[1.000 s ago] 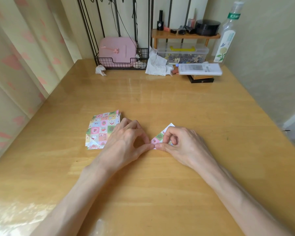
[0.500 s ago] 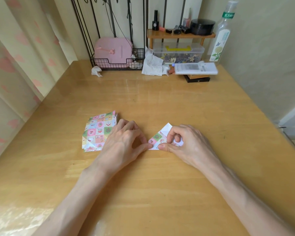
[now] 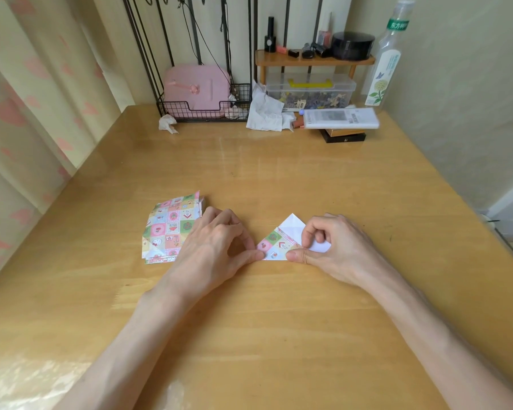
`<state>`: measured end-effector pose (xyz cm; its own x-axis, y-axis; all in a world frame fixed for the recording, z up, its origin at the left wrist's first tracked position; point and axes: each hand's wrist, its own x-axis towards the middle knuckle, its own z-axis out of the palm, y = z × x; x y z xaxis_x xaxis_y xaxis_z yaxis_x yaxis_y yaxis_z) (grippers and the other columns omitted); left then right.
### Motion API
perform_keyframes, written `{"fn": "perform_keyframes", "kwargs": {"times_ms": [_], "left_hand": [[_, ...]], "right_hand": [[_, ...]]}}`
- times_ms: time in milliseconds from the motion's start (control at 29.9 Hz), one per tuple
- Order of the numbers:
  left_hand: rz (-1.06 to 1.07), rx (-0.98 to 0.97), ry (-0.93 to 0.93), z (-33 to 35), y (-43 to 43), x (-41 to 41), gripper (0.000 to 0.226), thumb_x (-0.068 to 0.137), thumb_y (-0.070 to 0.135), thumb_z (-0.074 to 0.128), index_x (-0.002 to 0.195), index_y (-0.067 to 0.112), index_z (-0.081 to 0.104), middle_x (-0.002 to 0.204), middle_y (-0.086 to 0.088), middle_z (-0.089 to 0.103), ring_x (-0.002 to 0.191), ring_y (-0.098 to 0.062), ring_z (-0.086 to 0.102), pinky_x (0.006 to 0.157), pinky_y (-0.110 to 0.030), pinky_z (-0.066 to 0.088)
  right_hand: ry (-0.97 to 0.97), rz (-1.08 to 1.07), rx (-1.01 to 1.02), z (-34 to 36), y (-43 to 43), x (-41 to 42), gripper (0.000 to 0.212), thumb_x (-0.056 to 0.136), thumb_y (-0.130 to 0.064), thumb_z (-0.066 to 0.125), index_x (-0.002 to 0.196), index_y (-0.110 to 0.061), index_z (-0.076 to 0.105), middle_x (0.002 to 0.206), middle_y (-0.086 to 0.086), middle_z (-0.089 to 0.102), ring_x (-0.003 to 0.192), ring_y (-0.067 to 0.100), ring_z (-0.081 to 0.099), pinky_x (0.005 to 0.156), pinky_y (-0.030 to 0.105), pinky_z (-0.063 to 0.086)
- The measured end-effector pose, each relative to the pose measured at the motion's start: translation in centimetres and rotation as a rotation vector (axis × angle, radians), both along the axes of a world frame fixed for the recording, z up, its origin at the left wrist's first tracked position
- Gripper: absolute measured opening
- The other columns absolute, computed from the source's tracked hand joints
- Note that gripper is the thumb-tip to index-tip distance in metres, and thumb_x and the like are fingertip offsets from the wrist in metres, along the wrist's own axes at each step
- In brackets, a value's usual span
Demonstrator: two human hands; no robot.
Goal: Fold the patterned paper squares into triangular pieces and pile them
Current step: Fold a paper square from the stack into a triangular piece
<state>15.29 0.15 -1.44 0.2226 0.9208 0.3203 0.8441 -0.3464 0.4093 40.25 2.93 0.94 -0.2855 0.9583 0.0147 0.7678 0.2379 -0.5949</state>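
Note:
A small patterned paper piece [image 3: 279,243] lies on the wooden table [image 3: 279,179] in front of me, partly folded, its white underside showing at the top and right. My left hand [image 3: 216,247] has curled fingers, and its thumb tip presses the paper's left corner. My right hand [image 3: 335,247] pinches a flap of the same paper between thumb and forefinger. A pile of patterned paper squares [image 3: 172,229] sits just left of my left hand, partly hidden by it.
Along the back edge stand a black wire basket [image 3: 202,110] holding a pink case, crumpled tissues [image 3: 264,110], a clear storage box [image 3: 311,90] under a small wooden shelf, a flat white box [image 3: 341,118] and a tall bottle [image 3: 385,57]. A curtain hangs left.
My right hand has drawn to the right, opening the paper out so more of its pattern and white underside shows. My left thumb stays on the left corner.

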Motion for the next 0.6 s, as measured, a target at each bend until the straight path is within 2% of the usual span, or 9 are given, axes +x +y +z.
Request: {"fn": "perform_keyframes", "kwargs": {"times_ms": [234,334,435,535,602], "left_hand": [[-0.006,-0.007,-0.004,-0.05,-0.04,-0.03,0.044,0.079,0.075,0.053,0.084,0.035,0.071,0.094,0.018,0.051,0.094,-0.012,0.04,0.085,-0.029,0.041],[-0.007,-0.003,0.003,-0.1,0.01,-0.04,0.045,0.08,0.076,0.052,0.084,0.034,0.071,0.093,0.018,0.051,0.093,-0.011,0.04,0.085,-0.03,0.042],[-0.012,0.012,0.0,-0.13,-0.08,-0.06,0.046,0.082,0.077,0.052,0.084,0.035,0.07,0.093,0.018,0.051,0.092,-0.012,0.04,0.084,-0.032,0.043],[-0.021,0.024,0.008,-0.11,-0.14,0.06,0.039,0.085,0.072,0.053,0.086,0.036,0.068,0.092,0.019,0.052,0.091,-0.013,0.041,0.084,-0.036,0.046],[-0.03,0.026,0.016,0.0,-0.2,0.19,0.033,0.086,0.067,0.057,0.088,0.036,0.067,0.091,0.019,0.051,0.091,-0.013,0.042,0.084,-0.037,0.046]], "right_hand": [[0.03,-0.004,-0.011,-0.11,0.3,0.73,0.041,0.063,-0.06,0.088,0.075,-0.033,0.06,0.079,-0.012,0.048,0.074,0.003,0.045,0.063,0.024,0.032],[-0.006,-0.017,0.003,-0.32,0.46,0.86,0.042,0.062,-0.062,0.087,0.078,-0.034,0.06,0.082,-0.012,0.05,0.08,0.002,0.046,0.064,0.026,0.033],[0.047,-0.032,-0.001,-0.48,0.64,0.97,0.046,0.061,-0.062,0.088,0.093,-0.04,0.063,0.089,-0.012,0.052,0.081,0.001,0.046,0.067,0.024,0.036],[0.058,-0.085,0.047,-0.73,0.89,1.07,0.051,0.069,-0.065,0.081,0.112,-0.044,0.064,0.1,-0.015,0.052,0.092,0.0,0.046,0.078,0.026,0.042],[0.054,-0.092,0.079,-0.92,0.94,0.94,0.045,0.075,-0.062,0.077,0.114,-0.041,0.068,0.104,-0.014,0.054,0.101,0.006,0.047,0.085,0.027,0.042]]}}
